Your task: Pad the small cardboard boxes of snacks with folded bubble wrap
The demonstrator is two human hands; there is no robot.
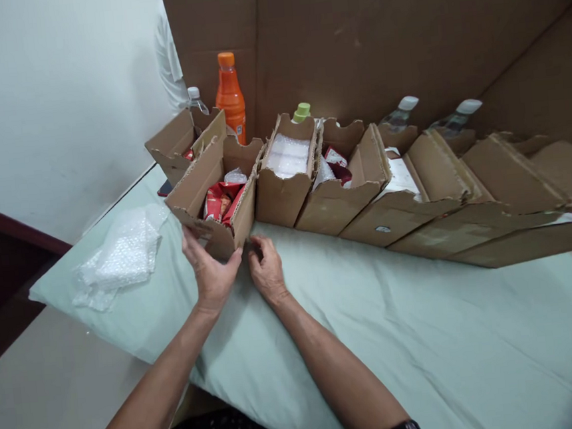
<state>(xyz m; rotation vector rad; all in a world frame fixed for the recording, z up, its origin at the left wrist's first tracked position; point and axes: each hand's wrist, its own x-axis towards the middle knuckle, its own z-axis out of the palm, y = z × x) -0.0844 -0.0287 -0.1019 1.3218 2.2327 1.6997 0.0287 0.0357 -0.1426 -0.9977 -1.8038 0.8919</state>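
Observation:
My left hand (209, 271) grips the front of an open-topped cardboard box (213, 241), its thumb across the front and its fingers round the left side. Inside that box lie a red printed packet (222, 201) and a bit of clear bubble wrap (235, 176). Close by the box's lower right corner, my right hand (266, 267) is closed with curled fingers. Whether its fingertips hold the box edge or something small is hidden.
More open cardboard boxes (284, 198) stand in a row to the right on the green cloth (375, 313). Behind are an orange bottle (230, 99) and clear bottles (402, 114), backed by a tall cardboard wall (351, 42). Loose bubble wrap (124, 252) lies at left.

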